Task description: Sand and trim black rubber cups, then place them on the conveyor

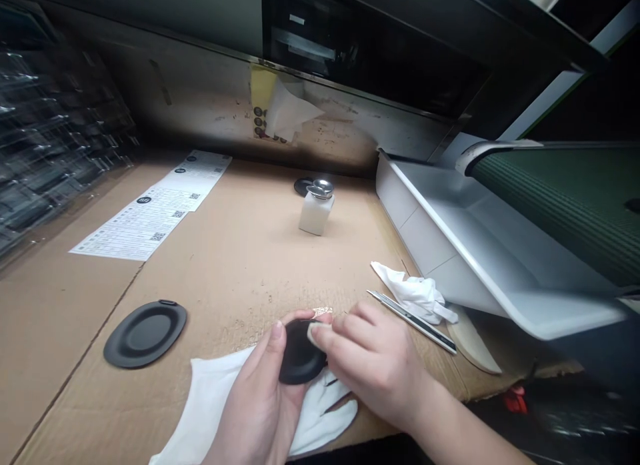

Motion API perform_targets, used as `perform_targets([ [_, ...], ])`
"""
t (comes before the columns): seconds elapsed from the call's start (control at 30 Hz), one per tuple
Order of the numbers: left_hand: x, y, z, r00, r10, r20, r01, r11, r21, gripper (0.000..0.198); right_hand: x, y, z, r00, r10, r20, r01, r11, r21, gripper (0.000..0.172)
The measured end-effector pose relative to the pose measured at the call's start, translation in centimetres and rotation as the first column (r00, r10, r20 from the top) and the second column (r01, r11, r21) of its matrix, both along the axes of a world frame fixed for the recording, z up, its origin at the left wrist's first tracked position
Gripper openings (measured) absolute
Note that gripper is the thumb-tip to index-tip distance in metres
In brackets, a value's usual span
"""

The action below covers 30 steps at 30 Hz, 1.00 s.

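My left hand [260,398] cradles a black oval disc [300,355] on its fingers and palm, with the thumb on the disc's face. My right hand [370,365] presses its fingertips and thumb against the disc's upper edge, and a small pale pad [315,335] seems pinched there, though the thumb partly hides it. A white cloth [210,405] lies under both hands on the cardboard work surface [240,278]. A second black oval disc [145,335] rests flat to the left of my hands.
A white pump bottle [316,215] stands beyond my hands, with a dark round item [301,186] behind it. To the right lie a snap-off utility knife [413,321] and a crumpled white cloth [413,293], beside a white tray [450,238]. Printed sheets [150,218] lie at the far left.
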State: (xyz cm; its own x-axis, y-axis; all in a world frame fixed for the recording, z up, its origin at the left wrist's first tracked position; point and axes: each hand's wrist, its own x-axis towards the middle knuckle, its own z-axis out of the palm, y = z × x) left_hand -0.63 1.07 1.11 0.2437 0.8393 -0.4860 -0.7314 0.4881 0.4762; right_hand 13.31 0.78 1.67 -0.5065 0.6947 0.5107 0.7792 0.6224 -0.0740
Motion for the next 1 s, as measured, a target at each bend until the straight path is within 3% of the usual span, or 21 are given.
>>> perform_targets([
  [0.1,-0.1,0.1,0.0,1.0,0.004,-0.012,-0.004,1.0,0.015,0.026,0.6,1.3,0.9,0.999,-0.028,0.018,0.028,1.0,-0.014,0.017],
  [0.2,-0.1,0.2,0.2,1.0,0.019,0.003,-0.019,1.0,-0.022,0.024,2.3,1.2,1.4,0.989,-0.119,-0.085,0.112,0.99,-0.082,0.02],
  [0.3,-0.2,0.2,0.5,0.999,0.024,0.044,-0.021,0.997,-0.075,0.025,4.4,0.1,1.1,0.934,-0.283,-0.217,0.251,0.954,-0.163,0.021],
  [0.37,-0.3,0.1,0.7,0.996,0.018,0.082,-0.011,0.996,-0.09,0.027,5.3,-0.7,0.6,0.912,-0.324,-0.251,0.281,0.94,-0.192,0.023],
  [0.57,-0.4,0.2,0.1,0.99,-0.024,0.14,0.03,0.999,-0.045,0.03,2.7,-1.1,0.2,0.937,-0.092,-0.336,0.052,0.99,-0.128,0.022],
  [0.67,-0.3,0.2,-0.3,0.995,-0.032,0.097,0.03,0.999,0.015,0.026,0.7,-0.2,1.0,0.97,-0.003,-0.243,-0.01,0.999,-0.051,0.024],
  [0.8,-0.1,0.0,-0.3,1.0,-0.002,0.022,0.002,1.0,0.019,0.023,0.2,0.7,1.2,0.993,0.012,-0.119,-0.011,1.0,0.006,0.023],
  [1.0,0.0,-0.1,0.2,0.999,0.022,0.05,-0.023,1.0,0.006,0.026,0.5,-1.4,-0.1,0.977,-0.002,-0.212,0.001,1.0,-0.009,0.024],
])
